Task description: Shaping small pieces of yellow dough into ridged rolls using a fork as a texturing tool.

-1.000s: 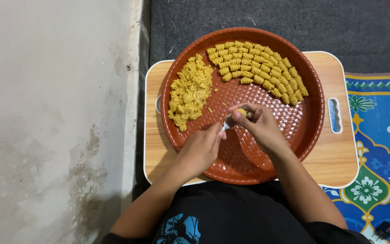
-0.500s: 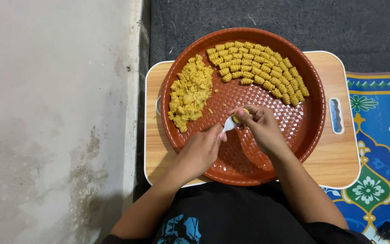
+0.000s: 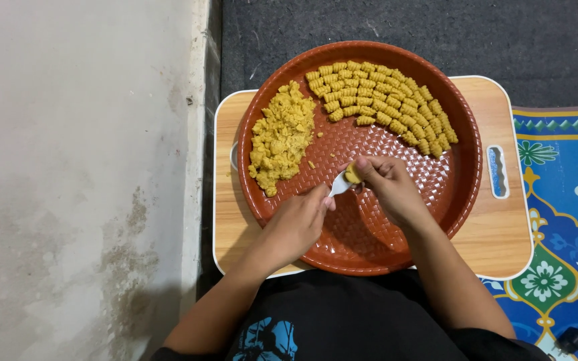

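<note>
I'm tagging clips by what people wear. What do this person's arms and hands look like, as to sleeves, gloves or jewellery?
Both forearms are bare right down to the lower edge of the picture, with no sleeves in view. The left hand and right hand are bare too: no gloves, and no rings, watch or bracelets that I can make out. Below them is a black garment with a blue print.
</note>
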